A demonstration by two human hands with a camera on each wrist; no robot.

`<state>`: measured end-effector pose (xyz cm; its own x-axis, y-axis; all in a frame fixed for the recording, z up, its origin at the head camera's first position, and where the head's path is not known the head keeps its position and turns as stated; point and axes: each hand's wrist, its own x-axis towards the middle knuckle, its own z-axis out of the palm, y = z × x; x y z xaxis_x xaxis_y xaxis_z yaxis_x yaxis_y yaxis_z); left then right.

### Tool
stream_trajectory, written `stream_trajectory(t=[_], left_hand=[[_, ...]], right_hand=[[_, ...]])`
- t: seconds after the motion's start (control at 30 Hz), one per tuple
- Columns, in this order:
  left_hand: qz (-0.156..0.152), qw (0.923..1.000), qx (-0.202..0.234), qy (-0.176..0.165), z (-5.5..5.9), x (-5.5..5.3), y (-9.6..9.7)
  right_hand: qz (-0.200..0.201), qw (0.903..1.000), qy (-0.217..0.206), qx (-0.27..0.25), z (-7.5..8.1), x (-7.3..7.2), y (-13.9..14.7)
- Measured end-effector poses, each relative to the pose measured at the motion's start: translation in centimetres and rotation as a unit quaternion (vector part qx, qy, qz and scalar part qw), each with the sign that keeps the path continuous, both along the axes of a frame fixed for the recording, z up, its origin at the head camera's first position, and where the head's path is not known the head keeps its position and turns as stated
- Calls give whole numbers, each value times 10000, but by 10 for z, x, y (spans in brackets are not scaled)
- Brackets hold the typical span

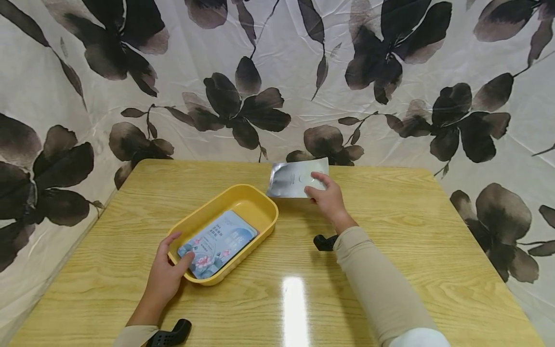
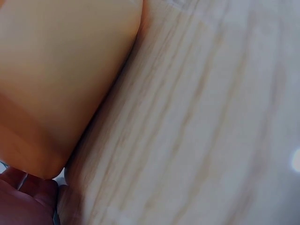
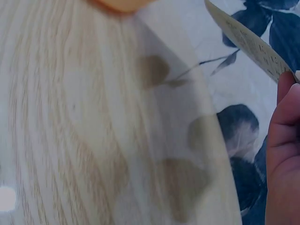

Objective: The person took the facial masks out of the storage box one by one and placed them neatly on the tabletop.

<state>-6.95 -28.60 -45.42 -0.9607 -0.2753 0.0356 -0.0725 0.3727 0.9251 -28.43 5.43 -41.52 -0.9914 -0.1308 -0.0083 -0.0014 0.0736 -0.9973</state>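
Note:
A yellow plastic basket (image 1: 249, 200) stands slantwise on the table, left of centre. In it lie pale blue flat packets (image 1: 218, 243) with pink flowers and printed text. My left hand (image 1: 162, 272) grips the basket's near-left end, thumb over the rim; the left wrist view shows the basket's outer wall (image 2: 61, 79) close up and part of that hand (image 2: 28, 201). Beyond the basket's far right end, a silver foil sachet (image 1: 290, 180) is held up above the table. My right hand (image 1: 331, 200) pinches its right side. From the right wrist, the sachet (image 3: 248, 42) shows a printed face.
The wood-grain table (image 1: 416, 255) ends at a back edge close behind the sachet. A white cloth with dark flowers (image 1: 260, 111) hangs behind and at the sides. Black wrist devices (image 1: 325, 242) sit at both wrists.

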Motion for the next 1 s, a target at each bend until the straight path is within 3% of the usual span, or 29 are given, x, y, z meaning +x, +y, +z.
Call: stream_trajectory(t=[0.6,0.83,1.0], left_hand=[[69,9998,-179,-104,2,1,-2],[60,9999,-93,-107,2,1,0],[56,9999,-67,-131,2,1,0]], right_hand=[[213,9989,-311,262,-18,-13,14],[341,9945,-429,889,-19,-19,17],[346,9926,-533,1031,-22,-23,19]])
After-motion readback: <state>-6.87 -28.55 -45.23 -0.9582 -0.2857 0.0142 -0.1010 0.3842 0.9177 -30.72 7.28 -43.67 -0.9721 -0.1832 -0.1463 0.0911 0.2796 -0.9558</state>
